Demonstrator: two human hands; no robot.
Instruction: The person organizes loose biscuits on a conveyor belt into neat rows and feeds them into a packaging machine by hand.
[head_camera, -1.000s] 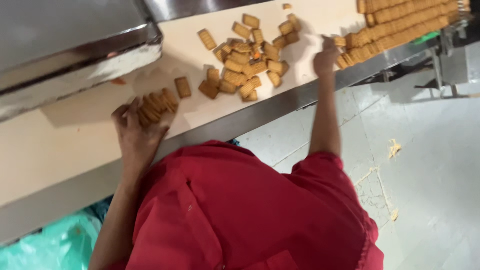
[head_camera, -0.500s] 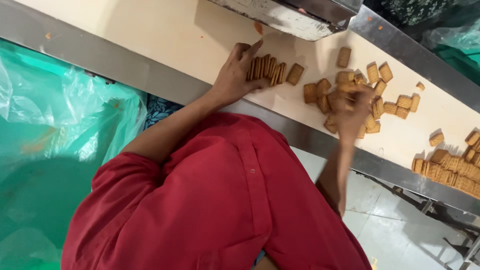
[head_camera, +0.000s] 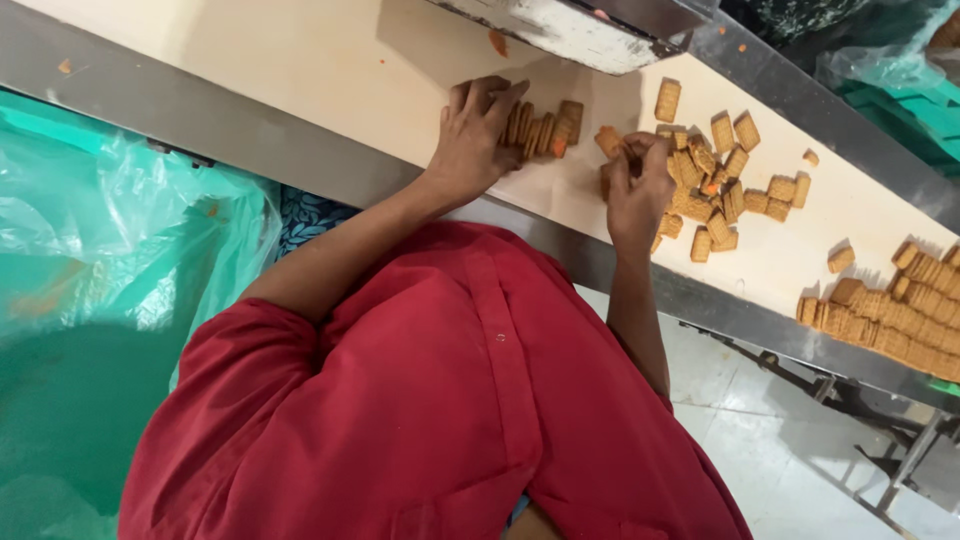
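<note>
Two hands on cream belt (head_camera: 330, 70). Left hand (head_camera: 478, 135) flat, pressing short row of upright biscuits (head_camera: 545, 128), roughly six. Right hand (head_camera: 637, 185) curled, grasp unclear, covering part of loose biscuit pile (head_camera: 735, 185) beyond it. Packed biscuit rows (head_camera: 900, 310) cut off at belt's right end, uncountable.

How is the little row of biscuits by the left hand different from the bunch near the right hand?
The row of biscuits stands on edge, packed face to face, against the left hand. The loose biscuits by the right hand mostly lie flat, scattered and overlapping. The row is short; the scatter spreads wider. Both are tan, square biscuits on the cream belt.
</note>
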